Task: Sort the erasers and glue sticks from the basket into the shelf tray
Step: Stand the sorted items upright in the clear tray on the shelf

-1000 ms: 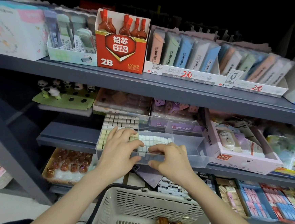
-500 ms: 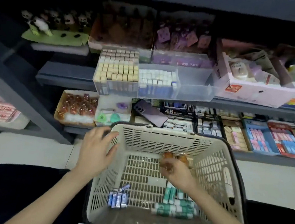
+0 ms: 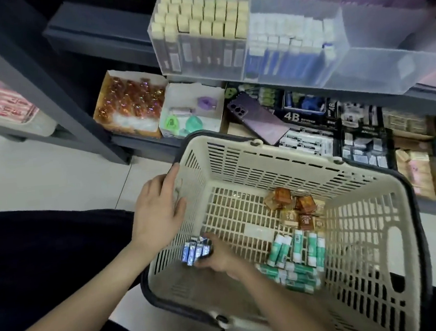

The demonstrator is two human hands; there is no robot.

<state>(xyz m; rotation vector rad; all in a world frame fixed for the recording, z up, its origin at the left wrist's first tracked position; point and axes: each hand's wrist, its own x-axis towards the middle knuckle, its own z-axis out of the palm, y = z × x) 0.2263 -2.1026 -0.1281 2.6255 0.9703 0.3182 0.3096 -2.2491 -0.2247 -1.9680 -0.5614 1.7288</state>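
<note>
Reaching down into the basket (image 3: 264, 172), the right hand (image 3: 220, 256) comes in over the near rim, forearm slanting up and to the left toward the near-left corner. Its grip is clamped on a small bundle of blue erasers (image 3: 196, 252). The fingers curl over the top of the bundle and the thumb tucks under it, and the bundle sits low against the basket's left wall. The left hand (image 3: 158, 212) lies on the outside of that same wall, fingers straight and together, pointing toward the far-left corner, thumb against the mesh. Its grip is apart, resting on the wall and holding nothing. Green-and-white glue sticks (image 3: 296, 249) lie in a loose heap on the basket's bottom just right of the right wrist, with amber packets (image 3: 297, 207) beyond them. The clear tray (image 3: 375, 56) stands on the shelf (image 3: 96, 31) above the basket, holding pale erasers (image 3: 200, 18) in its left compartment and blue-sleeved ones in the next. A phone (image 3: 257, 120) lies below the tray, behind the basket's far rim.
</note>
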